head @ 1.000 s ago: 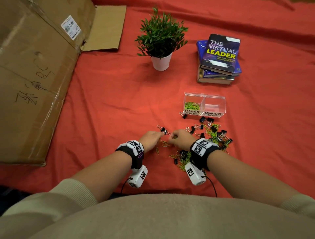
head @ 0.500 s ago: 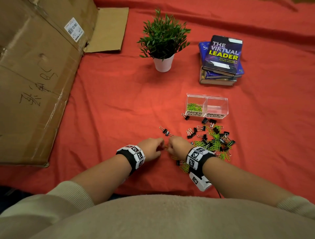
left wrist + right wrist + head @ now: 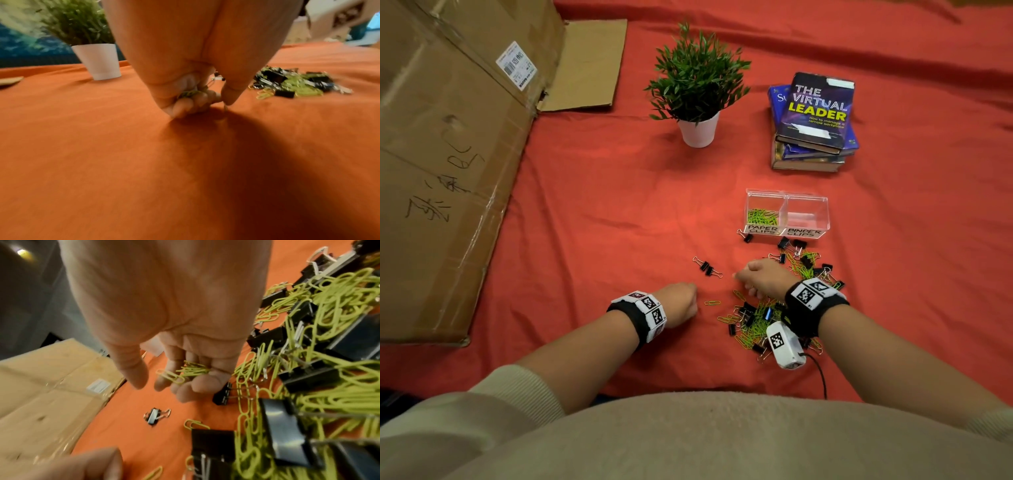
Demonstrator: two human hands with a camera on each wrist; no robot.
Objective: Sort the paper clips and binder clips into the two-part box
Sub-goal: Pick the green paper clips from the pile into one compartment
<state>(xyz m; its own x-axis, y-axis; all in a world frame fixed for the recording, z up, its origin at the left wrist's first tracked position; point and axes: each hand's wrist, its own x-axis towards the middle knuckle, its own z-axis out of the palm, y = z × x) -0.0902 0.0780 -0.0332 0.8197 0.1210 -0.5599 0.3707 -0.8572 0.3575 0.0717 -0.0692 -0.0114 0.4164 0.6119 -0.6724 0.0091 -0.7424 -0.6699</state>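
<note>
Paper clips (image 3: 763,323), lime green, lie tangled with black binder clips (image 3: 748,310) in a loose heap on the red cloth (image 3: 602,212) of the counter, just in front of the clear two-part box (image 3: 786,215). The box's left compartment, labelled PAPER CLIPS, holds a small pile of green clips; the right one, labelled BINDER CLIPS, shows none. The right hand (image 3: 180,356) hovers over the near-left edge of the heap, its fingers (image 3: 202,384) curled loosely round a small bunch of green paper clips, the thumb apart. The left hand (image 3: 185,91) rests knuckles-down on the cloth to the left of the heap, fingers curled tight round a few green clips. A pair of binder clips (image 3: 707,267) lies apart, beyond both hands. Further back stand a potted plant (image 3: 697,89) and a stack of books (image 3: 813,123); a flattened cardboard box (image 3: 448,154) lies at the left.
</note>
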